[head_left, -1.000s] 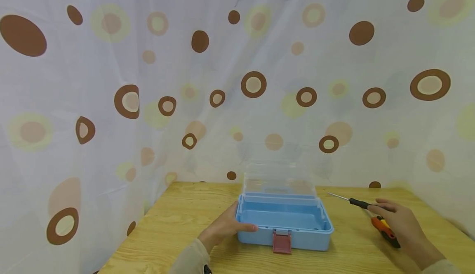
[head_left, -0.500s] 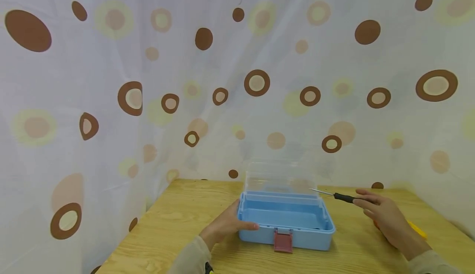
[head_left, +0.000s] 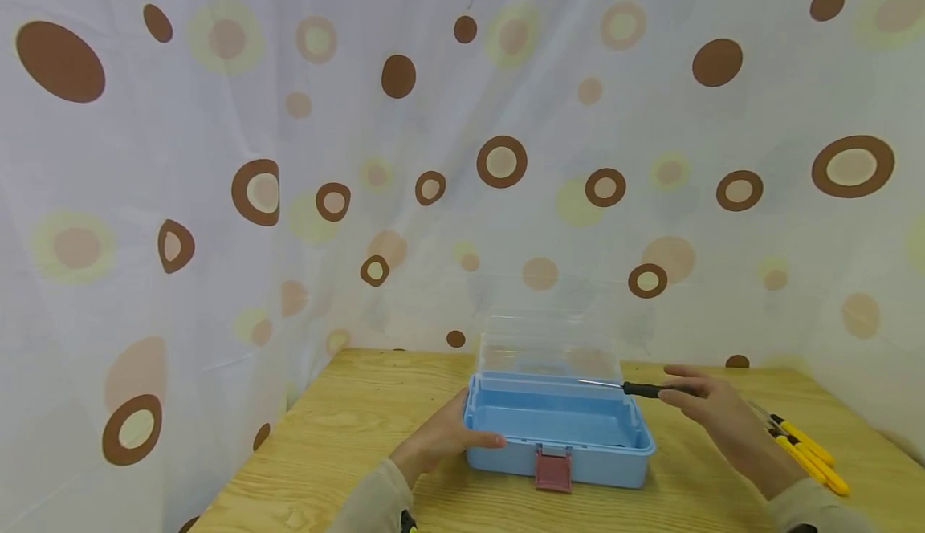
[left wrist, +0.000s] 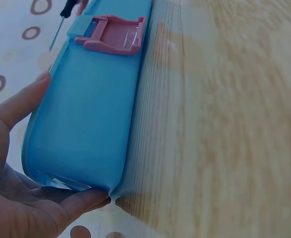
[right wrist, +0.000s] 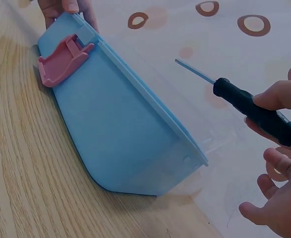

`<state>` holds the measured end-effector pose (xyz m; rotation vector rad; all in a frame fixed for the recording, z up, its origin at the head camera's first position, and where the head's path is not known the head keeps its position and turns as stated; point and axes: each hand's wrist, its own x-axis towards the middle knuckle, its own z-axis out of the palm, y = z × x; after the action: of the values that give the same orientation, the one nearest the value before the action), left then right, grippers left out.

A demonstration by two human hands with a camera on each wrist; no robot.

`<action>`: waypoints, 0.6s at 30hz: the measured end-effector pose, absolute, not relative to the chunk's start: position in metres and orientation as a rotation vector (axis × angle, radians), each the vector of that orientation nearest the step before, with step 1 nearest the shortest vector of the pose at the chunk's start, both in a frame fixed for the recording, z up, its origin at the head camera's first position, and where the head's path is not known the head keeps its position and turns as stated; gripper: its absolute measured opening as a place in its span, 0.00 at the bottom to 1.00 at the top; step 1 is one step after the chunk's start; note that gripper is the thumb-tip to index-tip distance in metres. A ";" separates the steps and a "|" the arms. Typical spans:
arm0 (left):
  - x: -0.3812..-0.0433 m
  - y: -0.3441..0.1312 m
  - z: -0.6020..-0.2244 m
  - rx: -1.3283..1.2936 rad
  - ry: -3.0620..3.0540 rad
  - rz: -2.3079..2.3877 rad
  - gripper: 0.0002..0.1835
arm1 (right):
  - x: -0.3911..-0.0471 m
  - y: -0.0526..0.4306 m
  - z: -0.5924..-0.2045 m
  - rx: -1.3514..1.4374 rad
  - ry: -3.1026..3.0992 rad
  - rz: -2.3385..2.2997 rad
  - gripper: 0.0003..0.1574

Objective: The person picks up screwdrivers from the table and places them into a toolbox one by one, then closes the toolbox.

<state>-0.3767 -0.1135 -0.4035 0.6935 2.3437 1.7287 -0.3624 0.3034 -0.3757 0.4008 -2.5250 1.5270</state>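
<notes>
A light blue plastic toolbox [head_left: 607, 469] sits on the table, its clear lid [head_left: 549, 342] raised at the back. The pink latch [head_left: 553, 471] hangs down in front. My left hand [head_left: 442, 438] grips the box's left end, thumb on the front rim; the left wrist view has the fingers at the lower corner of the box [left wrist: 86, 114]. Between thumb and fingers, my right hand [head_left: 723, 417] pinches the black handle of a screwdriver [right wrist: 249, 106]. Its metal shaft points left, over the right part of the box in the head view. The remaining right-hand fingers are spread.
Yellow-handled tools [head_left: 805, 445] with thin metal shafts lie on the wooden table [head_left: 347, 412], right of my right forearm. A white curtain [head_left: 405, 115] with brown and yellow circles rises behind the table and along its left side.
My right hand has carried the screwdriver left to the box, uncovering the yellow-handled tools. An orange-and-black item seen beside that hand is out of sight now. My left hand keeps its grip.
</notes>
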 end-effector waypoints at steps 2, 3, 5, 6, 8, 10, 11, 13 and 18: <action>-0.377 -0.114 -0.404 0.694 2.345 1.726 0.61 | -0.363 0.298 -0.375 0.415 -2.521 1.558 0.24; -0.377 -0.114 -0.404 0.692 2.347 1.724 0.61 | -0.364 0.295 -0.375 0.421 -2.518 1.582 0.24; -0.377 -0.113 -0.403 0.692 2.349 1.724 0.61 | -0.365 0.289 -0.374 0.431 -2.517 1.630 0.24; -0.377 -0.113 -0.403 0.692 2.347 1.724 0.61 | -0.365 0.286 -0.373 0.442 -2.519 1.648 0.24; -0.377 -0.113 -0.403 0.689 2.346 1.726 0.60 | -0.366 0.281 -0.372 0.454 -2.534 1.663 0.25; -0.377 -0.113 -0.403 0.684 2.348 1.726 0.60 | -0.366 0.276 -0.371 0.463 -2.554 1.655 0.25; -0.377 -0.113 -0.404 0.681 2.349 1.727 0.60 | -0.366 0.274 -0.370 0.465 -2.564 1.649 0.25; -0.377 -0.113 -0.404 0.679 2.356 1.726 0.61 | -0.366 0.270 -0.370 0.465 -2.581 1.636 0.25; -0.378 -0.112 -0.404 0.683 2.366 1.722 0.61 | -0.370 0.263 -0.372 0.458 -2.585 1.629 0.27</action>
<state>-0.3780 -0.1124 -0.4044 0.6834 2.3661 1.7224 -0.3696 0.2633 -0.3724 0.4576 -2.5853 1.6289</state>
